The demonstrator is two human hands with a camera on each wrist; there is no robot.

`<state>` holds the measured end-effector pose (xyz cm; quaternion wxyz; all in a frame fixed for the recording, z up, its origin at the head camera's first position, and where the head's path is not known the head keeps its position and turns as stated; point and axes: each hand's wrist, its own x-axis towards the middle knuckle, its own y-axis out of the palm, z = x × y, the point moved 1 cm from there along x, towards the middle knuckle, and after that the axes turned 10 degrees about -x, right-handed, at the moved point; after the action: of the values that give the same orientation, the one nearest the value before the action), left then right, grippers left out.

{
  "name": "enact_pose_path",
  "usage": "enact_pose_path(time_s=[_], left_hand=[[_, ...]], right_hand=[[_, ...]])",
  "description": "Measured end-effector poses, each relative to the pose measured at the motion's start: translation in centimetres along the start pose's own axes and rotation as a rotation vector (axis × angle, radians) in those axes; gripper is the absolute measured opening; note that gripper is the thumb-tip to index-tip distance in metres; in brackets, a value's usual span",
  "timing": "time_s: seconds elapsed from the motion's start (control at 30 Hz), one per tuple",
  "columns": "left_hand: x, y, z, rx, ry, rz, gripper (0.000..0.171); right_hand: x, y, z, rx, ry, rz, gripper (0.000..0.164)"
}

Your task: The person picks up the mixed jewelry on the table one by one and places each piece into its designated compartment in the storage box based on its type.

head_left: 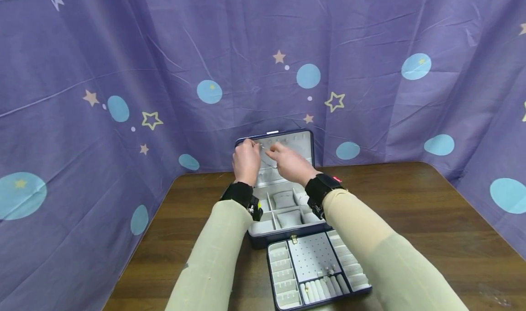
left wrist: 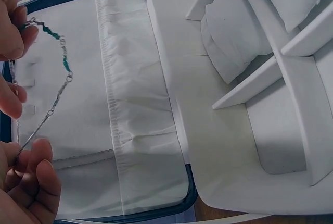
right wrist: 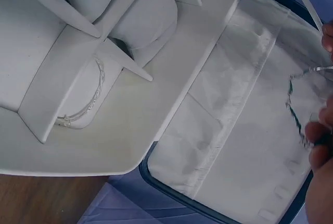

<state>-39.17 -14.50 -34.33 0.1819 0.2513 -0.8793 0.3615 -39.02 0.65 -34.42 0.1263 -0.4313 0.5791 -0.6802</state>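
A thin silver bracelet with green stones (left wrist: 65, 60) is stretched between both hands in front of the raised lid (head_left: 302, 143) of a jewelry box (head_left: 263, 238). My left hand (head_left: 246, 161) pinches one end of its chain, fingers curled, at the lower left of the left wrist view. Finger and thumb of my right hand (head_left: 292, 165) pinch the stone-set part near a small clasp. In the right wrist view, the right hand's fingertips cover the end of the green stones (right wrist: 294, 114).
Pale cushions (head_left: 284, 199) fill some compartments; a silver bangle (right wrist: 97, 96) lies in another. A fabric pocket (left wrist: 138, 94) lines the lid, where a thin chain (left wrist: 83, 159) hangs. Before the box, a tray (head_left: 292, 274) bears several rings and studs. Behind stands a purple curtain (head_left: 255, 50).
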Motion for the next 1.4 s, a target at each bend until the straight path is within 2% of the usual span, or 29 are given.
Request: enact_pose_path(time_s=[0.1, 0.23, 0.67, 1.0, 1.13, 1.27, 1.4], left_hand=[[0.0, 0.0, 0.0, -0.002, 0.007, -0.009, 0.019], [0.0, 0.1, 0.0, 0.002, 0.012, -0.02, 0.018], [0.1, 0.5, 0.0, 0.05, 0.006, -0.044, 0.021], [0.0, 0.6, 0.0, 0.115, 0.024, 0.043, 0.024], [-0.1, 0.7, 0.2, 0.097, -0.01, 0.081, 0.025], [0.0, 0.7, 0.2, 0.065, -0.047, 0.115, 0.029], [-0.1, 0.7, 0.3, 0.052, -0.073, 0.134, 0.026]], right_hand=[[0.1, 0.1, 0.1, -0.082, 0.025, -0.004, 0.05], [0.3, 0.1, 0.2, -0.127, 0.067, -0.01, 0.053], [1.0, 0.3, 1.1, -0.057, 0.094, -0.014, 0.053], [1.0, 0.4, 1.1, 0.04, 0.088, 0.098, 0.062], [0.8, 0.4, 1.1, 0.077, 0.095, 0.132, 0.062], [0.9, 0.5, 1.0, 0.12, 0.125, 0.176, 0.062], [1.1, 0.8, 0.8, 0.159, 0.171, 0.221, 0.064]])
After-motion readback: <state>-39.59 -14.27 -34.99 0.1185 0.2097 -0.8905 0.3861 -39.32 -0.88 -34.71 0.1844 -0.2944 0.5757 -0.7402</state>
